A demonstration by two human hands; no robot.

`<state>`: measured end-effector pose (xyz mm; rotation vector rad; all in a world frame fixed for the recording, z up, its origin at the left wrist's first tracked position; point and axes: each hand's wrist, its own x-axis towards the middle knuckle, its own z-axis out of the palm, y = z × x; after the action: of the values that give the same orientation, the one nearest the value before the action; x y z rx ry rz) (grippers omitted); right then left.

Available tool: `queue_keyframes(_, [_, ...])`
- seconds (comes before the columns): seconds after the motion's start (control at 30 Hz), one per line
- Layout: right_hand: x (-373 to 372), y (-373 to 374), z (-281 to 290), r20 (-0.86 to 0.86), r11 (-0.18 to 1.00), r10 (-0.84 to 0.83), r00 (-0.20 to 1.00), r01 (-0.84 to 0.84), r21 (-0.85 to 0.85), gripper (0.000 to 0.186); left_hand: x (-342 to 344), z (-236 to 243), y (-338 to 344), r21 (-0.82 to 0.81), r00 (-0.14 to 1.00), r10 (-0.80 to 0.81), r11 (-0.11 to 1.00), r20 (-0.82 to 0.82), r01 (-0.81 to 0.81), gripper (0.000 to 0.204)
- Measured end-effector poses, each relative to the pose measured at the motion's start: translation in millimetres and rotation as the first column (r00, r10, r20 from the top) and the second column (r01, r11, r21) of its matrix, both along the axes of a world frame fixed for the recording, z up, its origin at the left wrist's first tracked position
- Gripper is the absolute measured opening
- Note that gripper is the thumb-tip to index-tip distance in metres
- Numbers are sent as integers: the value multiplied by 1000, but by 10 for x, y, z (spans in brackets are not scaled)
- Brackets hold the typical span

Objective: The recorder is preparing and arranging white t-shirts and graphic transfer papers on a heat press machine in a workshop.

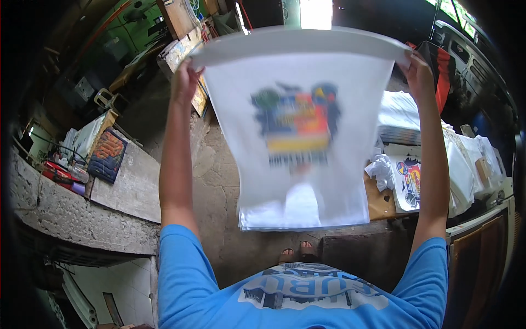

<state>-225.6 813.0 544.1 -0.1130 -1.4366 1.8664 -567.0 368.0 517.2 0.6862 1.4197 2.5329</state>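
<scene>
I'm holding a white sheet [298,131], thin and smooth, seemingly matt cloth. I'm wearing a matt blue cloth shirt [186,268]. At left, the ledge [82,207] is showing rough, pitted concrete; underfoot, the floor [209,186] is looking like worn, dull concrete.

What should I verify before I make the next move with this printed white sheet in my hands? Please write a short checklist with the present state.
1. Left hand grips the upper left corner of the printed white sheet: ok.
2. Right hand grips the upper right corner: ok.
3. Print sharp and undamaged: cannot tell, it is blurred.
4. Lower edge of the sheet apart from the brown table at right: cannot tell, they overlap in this view.
5. Table free of loose things: not ok, crumpled white material and another printed piece are there.
</scene>
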Motion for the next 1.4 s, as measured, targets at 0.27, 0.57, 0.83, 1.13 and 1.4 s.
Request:
queue_keyframes(0.27, [236,-52,-407,-140,999,-21,990,27,43,18,142,-107,-50,176,995,-57,982,-87,72,30])
queue_keyframes(0.57, [933,-606,-2357,361,973,-126,924,187,-137,15,1397,-2233,-512,-334,922,240,933,304,-132,30])
queue_keyframes(0.83, [1693,-1138,-3820,706,891,-215,674,432,-141,8,2460,-3660,-1010,-546,804,311,838,507,21,15])
queue_keyframes(1.13, [1998,-1314,-4261,868,811,-387,311,563,159,13,2709,-3849,-1226,-715,839,332,693,432,94,13])
queue_keyframes(1.4, [2079,-1453,-4425,683,589,-723,-104,423,689,15,2800,-4054,-1305,-984,970,244,170,-7,-50,20])
